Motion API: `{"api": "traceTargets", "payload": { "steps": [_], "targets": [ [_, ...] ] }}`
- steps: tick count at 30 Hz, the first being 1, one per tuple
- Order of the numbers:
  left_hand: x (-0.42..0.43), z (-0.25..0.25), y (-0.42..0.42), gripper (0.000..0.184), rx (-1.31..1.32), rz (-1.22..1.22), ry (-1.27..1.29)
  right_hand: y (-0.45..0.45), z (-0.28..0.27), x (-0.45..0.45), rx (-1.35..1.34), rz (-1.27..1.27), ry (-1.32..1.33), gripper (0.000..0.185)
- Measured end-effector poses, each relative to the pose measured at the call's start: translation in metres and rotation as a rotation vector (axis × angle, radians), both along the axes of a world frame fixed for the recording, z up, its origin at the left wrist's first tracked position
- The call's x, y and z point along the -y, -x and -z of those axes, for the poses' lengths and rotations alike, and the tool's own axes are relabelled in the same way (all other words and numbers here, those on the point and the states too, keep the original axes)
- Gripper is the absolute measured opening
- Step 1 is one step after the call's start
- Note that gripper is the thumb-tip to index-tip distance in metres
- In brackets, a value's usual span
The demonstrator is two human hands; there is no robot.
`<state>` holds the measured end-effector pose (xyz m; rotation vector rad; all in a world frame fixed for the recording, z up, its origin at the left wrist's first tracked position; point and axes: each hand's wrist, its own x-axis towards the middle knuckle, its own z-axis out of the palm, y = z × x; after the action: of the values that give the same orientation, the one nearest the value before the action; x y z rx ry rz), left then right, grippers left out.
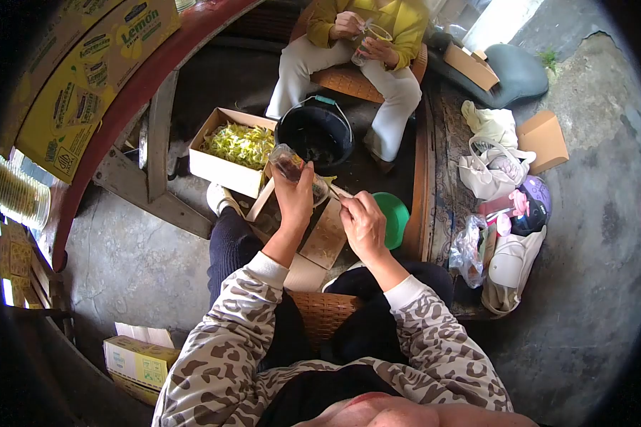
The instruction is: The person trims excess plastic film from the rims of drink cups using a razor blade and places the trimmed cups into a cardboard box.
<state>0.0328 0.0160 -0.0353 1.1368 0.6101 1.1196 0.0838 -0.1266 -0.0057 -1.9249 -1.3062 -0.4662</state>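
Note:
My left hand (pixel 294 196) is wrapped around a clear plastic bottle (pixel 286 161) with a dark and reddish label, held tilted above the cardboard on the floor. Close to the bottle's lower right end is my right hand (pixel 364 225), its fingers pinched together on a thin thing too small to make out. Past the bottle stands a black bucket (pixel 339 156) with a teal grip on its handle. An open cardboard box (pixel 224 170) full of yellow-green strips (pixel 238 144) lies beyond my left hand. A green basin (pixel 392 219) sits to the right, partly behind my right hand.
Opposite me a person in a yellow top (pixel 402 21) sits holding a clear bottle (pixel 362 54). At right, a wooden bench (pixel 441 171) bears white bags (pixel 486 178), a purple helmet (pixel 537 193) and plastic wrap. Yellow lemon-drink cartons (pixel 96 78) stand at upper left.

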Motion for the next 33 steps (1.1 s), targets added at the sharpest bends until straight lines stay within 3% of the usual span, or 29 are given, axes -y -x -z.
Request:
{"api": "traceTargets", "payload": {
  "steps": [5, 13, 21, 33],
  "targets": [
    [0.002, 0.002, 0.0, 0.033, 0.033, 0.042, 0.007, -0.001, 0.001, 0.002, -0.028, 0.021, 0.096, 0.018],
    [0.003, 0.016, -0.005, 0.034, 0.026, 0.071, -0.044, 0.0, -0.001, 0.001, -0.023, 0.047, 0.032, 0.015],
    [0.007, 0.019, -0.008, 0.032, 0.045, 0.134, 0.12, 0.0, -0.003, 0.004, -0.042, 0.076, 0.061, 0.013],
    [0.008, 0.031, -0.012, 0.036, -0.01, 0.168, 0.033, -0.002, 0.006, 0.009, -0.146, 0.123, 0.195, 0.018]
  ]
}}
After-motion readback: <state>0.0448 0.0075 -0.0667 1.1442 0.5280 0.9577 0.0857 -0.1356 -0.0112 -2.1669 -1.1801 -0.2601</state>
